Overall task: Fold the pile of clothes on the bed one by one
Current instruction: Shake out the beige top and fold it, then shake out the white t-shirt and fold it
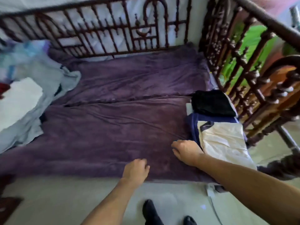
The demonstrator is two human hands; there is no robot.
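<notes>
A loose pile of clothes [27,95] in pale grey, white and light blue lies at the left of the purple bed [113,120]. At the right edge sit folded items: a black garment [211,103] on top, a navy piece [193,125] under it, and a cream satin piece [222,140] nearest me. My right hand [186,151] hovers low beside the navy and cream folded pieces, fingers relaxed and holding nothing. My left hand [136,169] hangs over the bed's near edge with loosely curled fingers, empty.
A dark carved wooden railing [113,30] runs along the back of the bed and another [243,70] down its right side. The pale floor [65,200] lies below the near edge, with my dark shoes [151,211] and a white cable [211,192] on it.
</notes>
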